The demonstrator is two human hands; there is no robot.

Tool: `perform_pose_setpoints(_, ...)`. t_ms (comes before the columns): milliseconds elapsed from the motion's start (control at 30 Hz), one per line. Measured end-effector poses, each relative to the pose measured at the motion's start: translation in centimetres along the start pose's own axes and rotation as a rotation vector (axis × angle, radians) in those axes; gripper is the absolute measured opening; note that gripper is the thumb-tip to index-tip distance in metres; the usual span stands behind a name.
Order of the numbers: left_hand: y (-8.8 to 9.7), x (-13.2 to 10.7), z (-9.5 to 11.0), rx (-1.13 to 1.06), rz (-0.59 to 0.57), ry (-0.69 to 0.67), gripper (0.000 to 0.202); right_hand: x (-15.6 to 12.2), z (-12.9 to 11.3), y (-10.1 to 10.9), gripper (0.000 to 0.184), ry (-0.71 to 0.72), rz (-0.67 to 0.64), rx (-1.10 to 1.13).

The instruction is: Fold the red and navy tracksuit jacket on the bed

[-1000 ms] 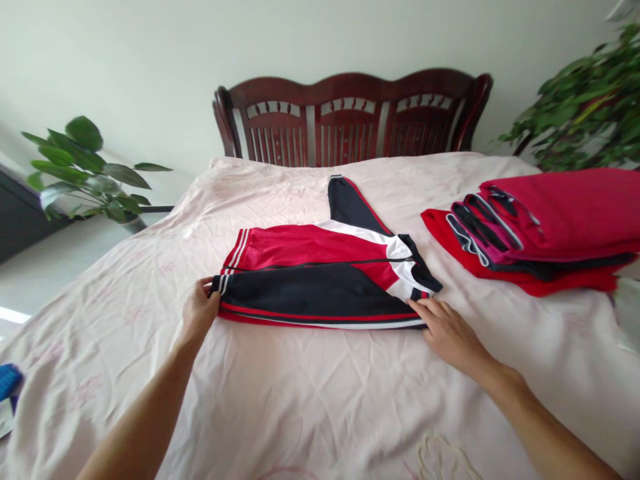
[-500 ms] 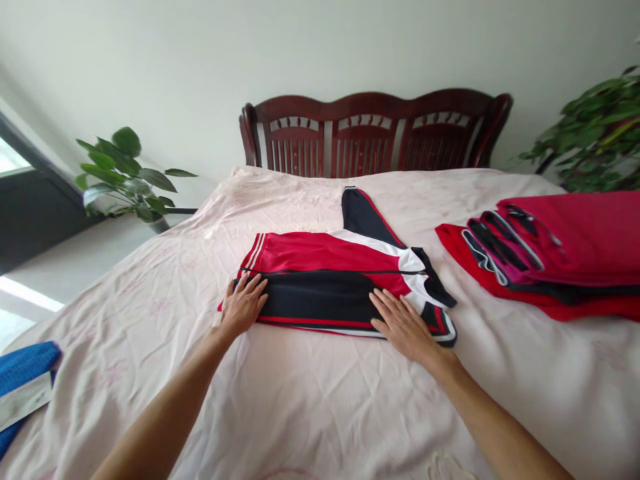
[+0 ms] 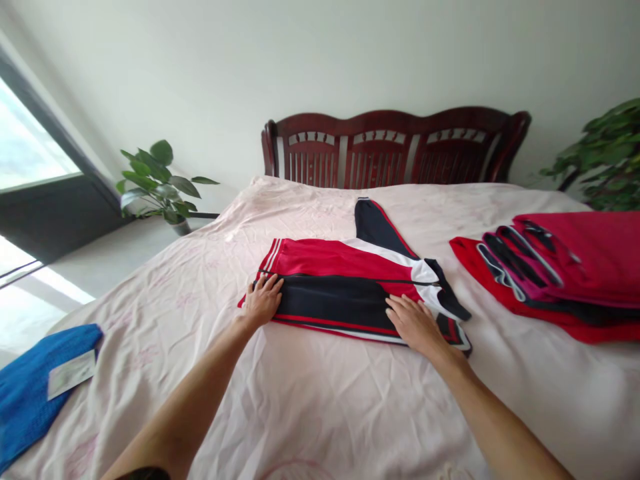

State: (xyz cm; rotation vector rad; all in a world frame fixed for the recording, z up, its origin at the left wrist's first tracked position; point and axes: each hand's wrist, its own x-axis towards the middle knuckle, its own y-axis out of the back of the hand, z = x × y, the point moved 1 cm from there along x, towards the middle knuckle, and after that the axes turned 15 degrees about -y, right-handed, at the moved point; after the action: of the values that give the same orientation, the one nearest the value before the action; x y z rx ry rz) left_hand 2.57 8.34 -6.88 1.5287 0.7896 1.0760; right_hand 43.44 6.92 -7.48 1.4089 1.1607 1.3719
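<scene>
On the bed's far left edge lies a blue cloth with a white label, well apart from our hands. Nearer the middle, our left hand lies flat, fingers spread and gripping nothing, on the hem end of the jacket. The red, navy and white jacket lies folded mid-bed, its long axis running left to right across our view, hem at left, collar at right. One navy sleeve sticks out from the fold toward the headboard. Our right hand presses palm down, fingers extended, on the near edge beside the collar, also closed on nothing. Each hand covers its own end; the sleeve lies beyond both, somewhat nearer the right. Further right, near but not touching the jacket, a stack of folded red garments rests on the sheet. A plant stands off the bed at each side. We see no containers in view.
</scene>
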Motion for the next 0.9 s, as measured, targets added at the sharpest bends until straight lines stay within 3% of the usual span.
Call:
perform_pose_setpoints(67, 0.0, 0.0, 0.2, 0.005, 0.015, 0.008, 0.047, 0.6, -3.2, 1.1, 0.047, -0.026, 0.082, 0.039)
perform_pose_setpoints(133, 0.0, 0.0, 0.4, 0.005, 0.029, 0.014, 0.047, 1.0, -7.0, 1.6, 0.050, 0.035, 0.109, 0.089)
perform_pose_setpoints(200, 0.0, -0.1, 0.5, 0.002, 0.038, 0.015, 0.047, 1.4, -9.9, 1.3, 0.053, 0.129, 0.031, 0.112)
perform_pose_setpoints(267, 0.0, -0.2, 0.4, -0.003, 0.041, 0.013, 0.047, 2.0, -11.2, 0.3, 0.056, 0.161, -0.074, 0.092)
perform_pose_setpoints(333, 0.0, -0.3, 0.3, -0.007, 0.040, 0.013, 0.048, 2.7, -10.7, -1.0, 0.059, 0.139, -0.112, 0.050)
perform_pose_setpoints(433, 0.0, -0.4, 0.1, -0.014, 0.043, 0.021, 0.048, 3.8, -8.1, -2.6, 0.060, 0.105, -0.052, 0.000)
perform_pose_setpoints(633, -0.4, -0.4, 0.1, -0.021, 0.061, 0.047, 0.047, 4.7, -3.1, -3.9, 0.059, -0.057, 0.035, -0.038)
perform_pose_setpoints(900, -0.7, -0.2, 0.2, -0.019, 0.082, 0.053, 0.047, 4.9, -2.0, -5.1, 0.058, -0.082, 0.092, 0.015)
